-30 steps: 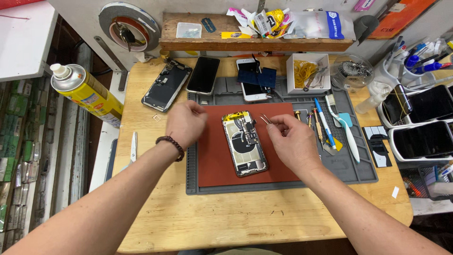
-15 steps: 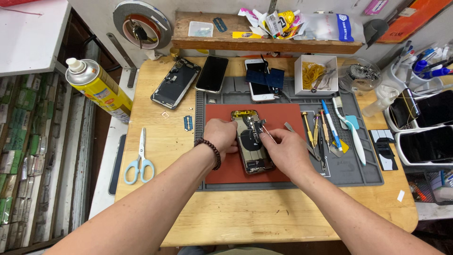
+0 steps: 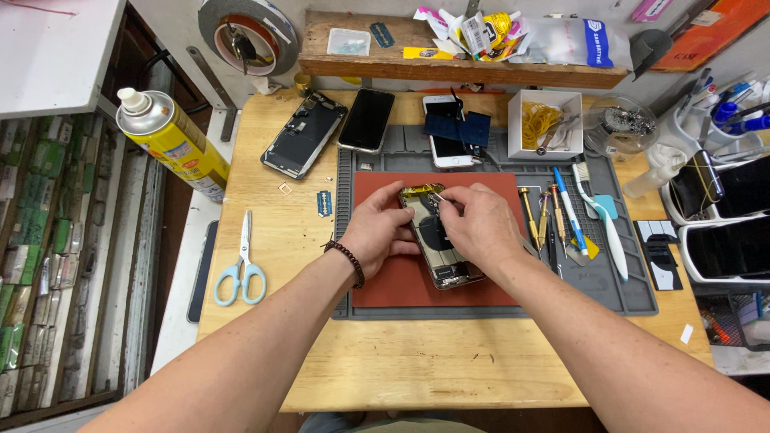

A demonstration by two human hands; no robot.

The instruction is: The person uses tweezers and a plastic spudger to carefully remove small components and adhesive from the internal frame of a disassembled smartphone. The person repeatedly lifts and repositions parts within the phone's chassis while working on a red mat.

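An opened phone body [image 3: 437, 240] with its insides showing lies on a red mat [image 3: 401, 285], which rests on a grey work mat [image 3: 626, 293]. My left hand [image 3: 377, 228] rests on the phone's left edge, fingers curled against it. My right hand [image 3: 477, 224] is over the phone's upper right part and pinches thin metal tweezers [image 3: 443, 197], whose tip points into the top of the phone. Much of the phone is hidden under both hands.
Screwdrivers [image 3: 536, 215], a blue pen and a toothbrush [image 3: 597, 228] lie right of the red mat. Scissors [image 3: 243, 265], a small blade [image 3: 324, 203], a yellow spray can [image 3: 172, 144], three phones and a screen [image 3: 305, 135] sit around. A shelf [image 3: 449, 68] and bins stand behind.
The view shifted slightly. My right hand moved left and up over the phone's top, and my left hand closed in on the phone's left edge.
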